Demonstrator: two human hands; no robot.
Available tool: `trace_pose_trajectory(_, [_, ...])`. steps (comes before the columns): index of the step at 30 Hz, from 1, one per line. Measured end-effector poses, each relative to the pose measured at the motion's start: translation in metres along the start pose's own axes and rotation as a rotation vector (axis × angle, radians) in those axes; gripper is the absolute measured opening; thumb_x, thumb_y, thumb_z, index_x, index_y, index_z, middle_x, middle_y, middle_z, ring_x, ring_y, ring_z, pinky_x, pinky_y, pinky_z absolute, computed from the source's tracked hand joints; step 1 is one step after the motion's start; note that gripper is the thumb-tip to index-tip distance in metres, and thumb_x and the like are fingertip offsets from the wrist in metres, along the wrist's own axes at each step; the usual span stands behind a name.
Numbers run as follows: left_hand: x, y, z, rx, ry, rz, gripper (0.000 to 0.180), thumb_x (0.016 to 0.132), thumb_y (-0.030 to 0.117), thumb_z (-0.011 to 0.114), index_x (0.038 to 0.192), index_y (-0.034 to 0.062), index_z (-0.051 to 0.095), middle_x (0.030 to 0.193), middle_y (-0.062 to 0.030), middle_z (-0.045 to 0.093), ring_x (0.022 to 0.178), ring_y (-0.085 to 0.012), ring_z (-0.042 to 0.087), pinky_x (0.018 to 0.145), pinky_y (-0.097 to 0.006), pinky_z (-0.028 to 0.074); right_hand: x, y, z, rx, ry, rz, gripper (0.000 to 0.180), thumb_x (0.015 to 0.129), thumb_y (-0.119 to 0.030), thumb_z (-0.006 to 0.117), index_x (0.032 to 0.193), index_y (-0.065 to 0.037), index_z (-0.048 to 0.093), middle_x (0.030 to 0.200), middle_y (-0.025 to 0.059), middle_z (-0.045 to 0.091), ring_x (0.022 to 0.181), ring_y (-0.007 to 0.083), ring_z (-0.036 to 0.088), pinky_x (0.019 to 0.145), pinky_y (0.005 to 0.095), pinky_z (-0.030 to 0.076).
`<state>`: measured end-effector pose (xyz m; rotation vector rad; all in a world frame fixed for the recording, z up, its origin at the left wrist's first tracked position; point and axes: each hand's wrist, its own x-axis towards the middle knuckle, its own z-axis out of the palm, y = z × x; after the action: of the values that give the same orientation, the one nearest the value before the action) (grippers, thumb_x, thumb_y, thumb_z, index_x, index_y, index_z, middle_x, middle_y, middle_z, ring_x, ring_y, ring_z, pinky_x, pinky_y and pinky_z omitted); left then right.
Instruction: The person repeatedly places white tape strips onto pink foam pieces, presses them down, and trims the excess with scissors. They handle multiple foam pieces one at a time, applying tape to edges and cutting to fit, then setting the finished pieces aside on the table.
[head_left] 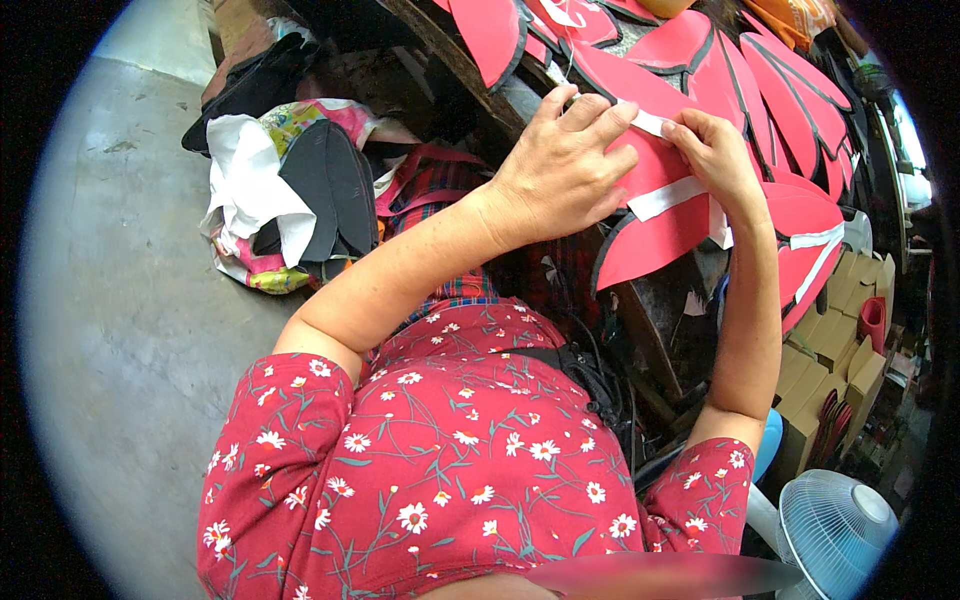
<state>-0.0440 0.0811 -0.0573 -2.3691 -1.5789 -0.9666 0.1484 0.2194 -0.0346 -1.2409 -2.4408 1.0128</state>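
Red cut piece [655,225] lies on the tabletop [480,60] edge, pressed flat under the open left hand [560,170]. Right hand [715,150] pinches white tape [668,197] onto it. One strip is on; neighbouring red pieces [790,100] mostly look untaped.

The cut piece [655,215] lies on the bench [470,60], under both hands. More pieces [790,100] fan out at one o'clock. Soles [330,190] sit at ten o'clock, fan [835,530] at five.
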Motion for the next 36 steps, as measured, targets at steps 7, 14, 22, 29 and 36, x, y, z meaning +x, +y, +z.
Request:
trace_pose_trajectory(7, [0.005,-0.005,0.001,0.083,-0.11,0.056,0.037,0.077,0.035,0.07,0.105,0.0119,0.064,0.128,-0.0091,0.062,0.12,-0.0265,0.054,0.107,-0.05,0.034,-0.003,-0.006,-0.005,-0.074,-0.013,0.072,0.027,0.092,-0.024,0.063,0.092,0.002,0.069,0.067,0.0129,0.06,0.061,0.0182,0.057,0.061,0.0345,0.046])
trace_pose_trajectory(14, [0.014,-0.003,-0.003,0.056,-0.185,0.034,0.042,0.082,0.038,0.068,0.112,0.0095,0.062,0.123,-0.0082,0.063,0.113,-0.0274,0.054,0.107,-0.048,0.034,-0.041,0.014,-0.046,0.185,-0.023,0.166,0.023,0.095,-0.02,0.064,0.085,0.001,0.065,0.066,0.002,0.06,0.062,0.0099,0.056,0.058,0.0278,0.045])
trace_pose_trajectory(22, [0.032,0.001,0.013,0.127,-0.176,0.054,0.05,0.089,0.046,0.061,0.12,0.0065,0.064,0.107,-0.0085,0.06,0.106,-0.0272,0.054,0.104,-0.046,0.035,-0.038,0.049,-0.05,0.119,0.034,0.26,0.035,0.096,-0.032,0.066,0.073,-0.006,0.06,0.063,-0.0038,0.053,0.056,0.0063,0.047,0.052,0.025,0.035])
trace_pose_trajectory(29, [0.048,0.015,0.03,0.093,-0.073,0.12,0.053,0.085,0.042,0.068,0.114,-0.0028,0.065,0.108,-0.0112,0.06,0.109,-0.0274,0.054,0.101,-0.039,0.04,-0.033,0.05,-0.044,0.11,0.078,0.299,0.036,0.091,-0.034,0.07,0.073,-0.004,0.065,0.06,-0.0013,0.056,0.054,0.0064,0.05,0.048,0.0254,0.037])
trace_pose_trajectory(36, [0.037,0.016,0.034,-0.032,-0.218,0.096,0.052,0.09,0.039,0.064,0.121,-0.0031,0.063,0.124,-0.0157,0.062,0.11,-0.0293,0.058,0.099,-0.036,0.046,-0.042,0.047,-0.042,0.07,0.168,0.253,0.031,0.093,-0.03,0.069,0.08,-0.002,0.065,0.063,-0.0018,0.057,0.057,0.0058,0.051,0.052,0.0244,0.04])
